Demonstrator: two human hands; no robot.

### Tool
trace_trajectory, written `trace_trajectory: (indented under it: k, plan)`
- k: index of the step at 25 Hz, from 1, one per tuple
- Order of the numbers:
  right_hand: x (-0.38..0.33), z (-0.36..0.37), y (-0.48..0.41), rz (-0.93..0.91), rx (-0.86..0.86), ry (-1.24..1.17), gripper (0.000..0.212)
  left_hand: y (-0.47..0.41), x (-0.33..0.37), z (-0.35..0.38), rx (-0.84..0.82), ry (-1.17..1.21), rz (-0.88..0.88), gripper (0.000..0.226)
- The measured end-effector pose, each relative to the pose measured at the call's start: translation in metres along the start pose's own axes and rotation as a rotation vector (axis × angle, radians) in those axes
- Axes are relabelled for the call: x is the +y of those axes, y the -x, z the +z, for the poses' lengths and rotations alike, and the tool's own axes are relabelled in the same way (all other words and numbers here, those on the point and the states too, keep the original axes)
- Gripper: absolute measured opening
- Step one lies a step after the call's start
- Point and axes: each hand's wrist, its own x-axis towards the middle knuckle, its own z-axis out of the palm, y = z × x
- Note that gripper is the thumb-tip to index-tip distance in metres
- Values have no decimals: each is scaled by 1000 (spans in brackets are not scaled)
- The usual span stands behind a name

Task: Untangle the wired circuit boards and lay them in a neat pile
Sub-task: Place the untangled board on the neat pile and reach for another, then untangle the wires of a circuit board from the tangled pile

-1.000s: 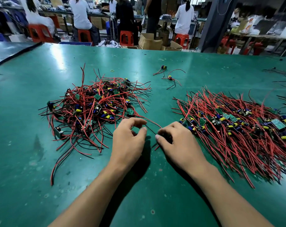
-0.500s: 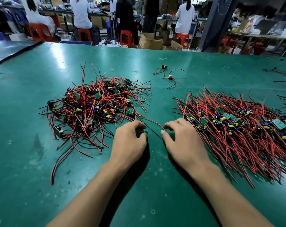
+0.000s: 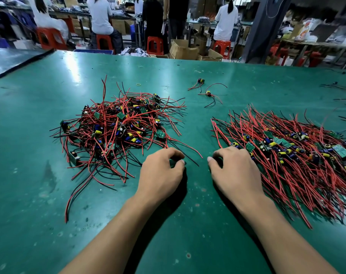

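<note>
Both left hand [image 3: 161,172] and right hand [image 3: 236,171] sit palm-down, loosely curled; whether either grips anything cannot be told.

Two slender bare forearms [image 3: 118,234], bare left hand [image 3: 161,175] and right hand [image 3: 235,171], short-trimmed nails [image 3: 209,159].

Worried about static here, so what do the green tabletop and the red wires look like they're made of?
Tabletop: probably a rubber or vinyl mat, semi-gloss; it reflects light in streaks and shows scuffs and spots. Red wires: smooth, flexible plastic insulation by the look, bending in loose curves; the core inside is not visible.
</note>
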Motion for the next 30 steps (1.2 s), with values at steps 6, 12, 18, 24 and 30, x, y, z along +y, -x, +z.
trace_trajectory:
  k: [6,12,18,24,30]
  plan:
    - [-15,14,3,-219,-65,-122,42,0,1,3,12,14,15,12]
    - [-18,16,5,-345,-124,-210,45,-1,-2,2,14,21,3,14]
    - [-28,9,13,-379,-231,-570,18,-5,-2,0,40,103,-72,19]
    - [-24,4,12,-290,-358,-664,5,-8,-4,-2,22,-3,-118,10]
    - [-24,8,9,-159,-252,-818,17,-7,3,-9,-57,-247,-40,16]
